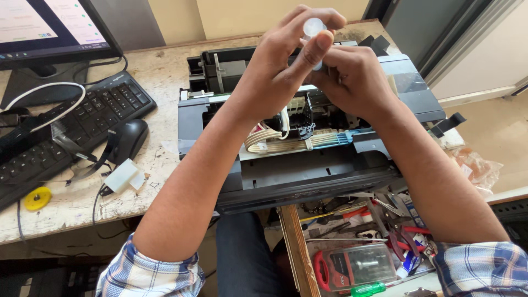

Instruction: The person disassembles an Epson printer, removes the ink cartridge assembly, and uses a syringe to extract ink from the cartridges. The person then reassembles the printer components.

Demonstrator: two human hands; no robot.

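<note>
Hands meet above the opened printer: the left hand and the right hand together hold a small translucent plastic cylinder, probably a syringe or small bottle, raised clear of the mechanism. The left thumb and fingers are clamped on the upper end of the cylinder, its round pale end showing just beyond the fingertips; the right fingers are curled shut round its lower part, most of which is hidden behind the left hand. Holding it with both hands keeps it steady over the open bay. Directly below the fingers lie the print carriage, a bundle of cream tubes and a flat blue ribbon cable, all exposed because the cover is off. Well to the left of the fingers sit a black keyboard, a black mouse, a white connector block and a yellow disc. Nearer the wrists, an open drawer holds pliers, screwdrivers and a clear case, within reach.
</note>
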